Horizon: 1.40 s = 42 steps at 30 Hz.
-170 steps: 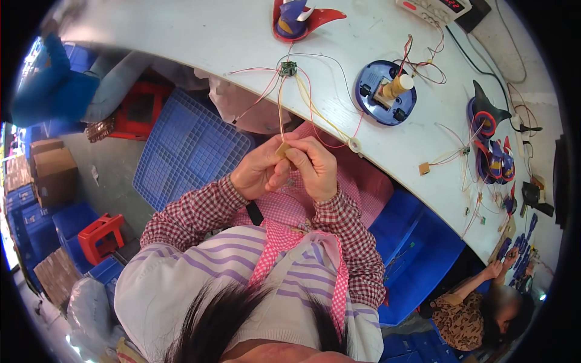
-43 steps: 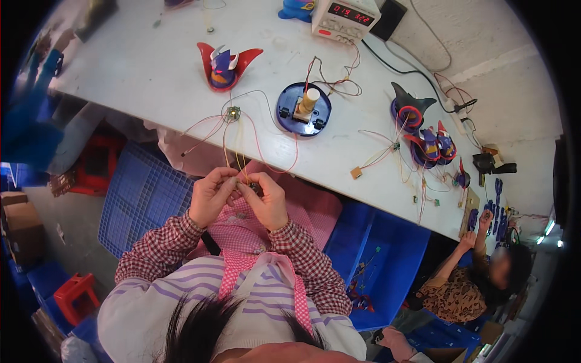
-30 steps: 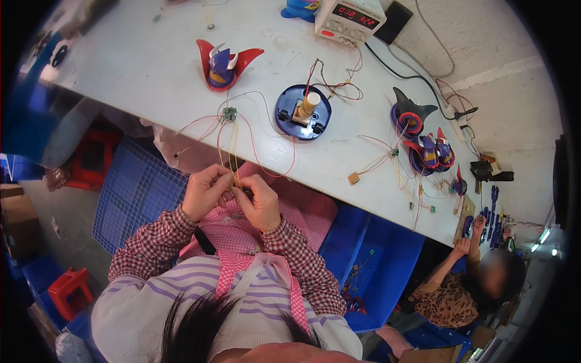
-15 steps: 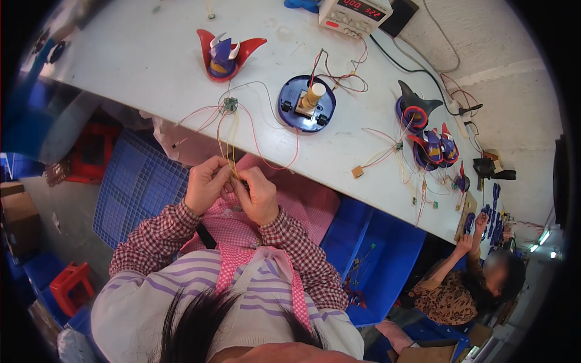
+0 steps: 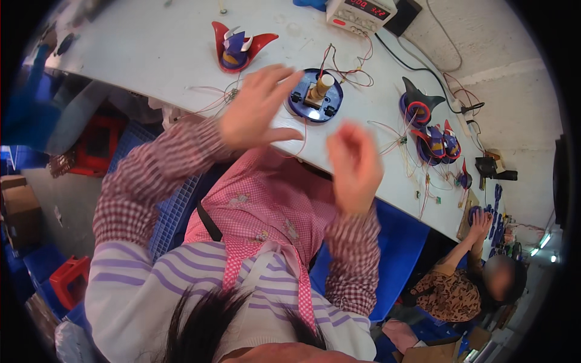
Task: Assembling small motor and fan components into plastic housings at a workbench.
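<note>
My left hand (image 5: 257, 109) reaches over the table's front edge with its fingers stretched out, holding nothing. It partly covers a small green circuit board (image 5: 232, 95) with thin wires. Just beyond its fingertips lies a round blue plastic base (image 5: 333, 100), with a motor-like part topped by a pale cylinder (image 5: 325, 81) standing in it. My right hand (image 5: 356, 166) is at the table's front edge, right of that base. Its fingers look curled but are smeared by motion, so whether anything is in them does not show. A purple toy part with red wings (image 5: 239, 48) stands behind my left hand.
At the back is a power supply (image 5: 361, 13) with red and dark leads. To the right lie more winged toy parts (image 5: 431, 145) and wired boards (image 5: 403, 140). A blue bin (image 5: 396, 254) sits below the table edge. A co-worker (image 5: 454, 290) works at the far right.
My hands were together over my lap, pinching yellow wires. They have parted: the left moved up over the table and opened, the right moved right. The wires are out of the left hand.
</note>
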Motion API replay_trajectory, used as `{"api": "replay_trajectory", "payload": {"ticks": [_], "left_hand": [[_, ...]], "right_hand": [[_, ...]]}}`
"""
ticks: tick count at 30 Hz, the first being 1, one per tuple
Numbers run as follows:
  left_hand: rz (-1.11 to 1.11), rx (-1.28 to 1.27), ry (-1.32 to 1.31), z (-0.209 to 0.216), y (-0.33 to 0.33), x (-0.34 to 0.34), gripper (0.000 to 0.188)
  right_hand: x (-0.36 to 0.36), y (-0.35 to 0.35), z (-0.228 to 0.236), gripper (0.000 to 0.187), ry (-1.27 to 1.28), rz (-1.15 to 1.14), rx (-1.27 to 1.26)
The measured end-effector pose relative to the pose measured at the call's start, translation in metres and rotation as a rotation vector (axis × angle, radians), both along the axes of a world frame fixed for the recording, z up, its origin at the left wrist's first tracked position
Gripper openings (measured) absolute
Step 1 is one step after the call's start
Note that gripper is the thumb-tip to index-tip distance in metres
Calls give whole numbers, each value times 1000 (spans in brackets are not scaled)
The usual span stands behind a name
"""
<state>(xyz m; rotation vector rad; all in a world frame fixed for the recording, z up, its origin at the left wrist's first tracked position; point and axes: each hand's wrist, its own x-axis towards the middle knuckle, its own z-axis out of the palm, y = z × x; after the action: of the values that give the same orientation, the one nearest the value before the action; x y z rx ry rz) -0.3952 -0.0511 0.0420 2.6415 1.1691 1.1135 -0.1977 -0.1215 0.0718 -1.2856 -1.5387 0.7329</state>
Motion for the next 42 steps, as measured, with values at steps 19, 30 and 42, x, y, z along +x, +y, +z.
{"api": "replay_trajectory", "payload": {"ticks": [19, 30, 42], "left_hand": [[157, -163, 119, -55, 52, 38, 103], [453, -367, -348, -38, 78, -130, 95], [354, -707, -313, -19, 83, -116, 87]], "right_hand": [[4, 96, -30, 14, -357, -126, 489], [69, 110, -36, 41, -606, -539, 392], [-158, 78, -67, 25, -657, 233, 220]]}}
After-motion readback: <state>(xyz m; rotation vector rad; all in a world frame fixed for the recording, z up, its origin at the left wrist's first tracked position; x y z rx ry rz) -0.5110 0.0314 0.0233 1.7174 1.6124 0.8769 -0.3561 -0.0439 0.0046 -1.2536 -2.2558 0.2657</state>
